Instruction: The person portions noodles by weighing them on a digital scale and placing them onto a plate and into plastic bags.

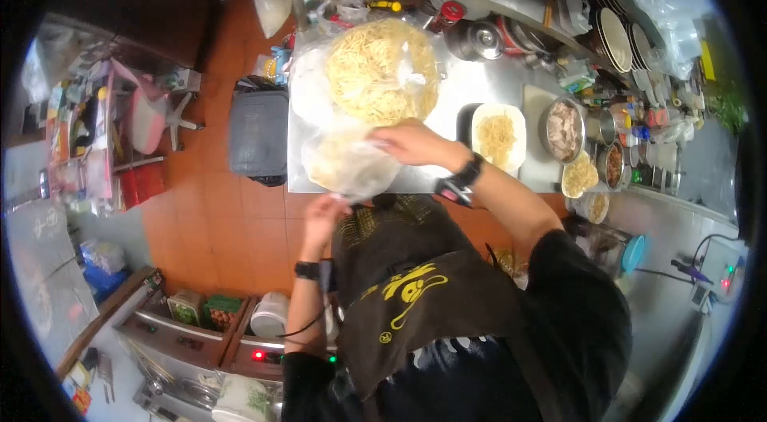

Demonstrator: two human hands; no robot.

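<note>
A clear plastic bag (363,170) is held by both hands above the near edge of the metal table (457,85), and pale noodles can be seen through its left side. Its upper right edge is gripped by the right hand (406,142), the fingers closed on the film; a lower edge, nearer the body, is pinched narrowly between the fingers of the left hand (321,218). Whether the bag's base is supported by the table cannot be told. Just beyond it, a large heap of noodles (375,71) is spread on the table, partly covered by clear film. To the right, a smaller portion of noodles (496,142) is contained in a white tray (519,120). Farther right, pale pieces of food (563,128) are held in a round metal bowl. A red-lidded jar (451,11) is placed behind the heap, towards the back. A grey bin (258,132) is positioned left of the table, on the tiled floor (216,218). A dark apron (423,286) with a yellow print is worn by the person.
</note>
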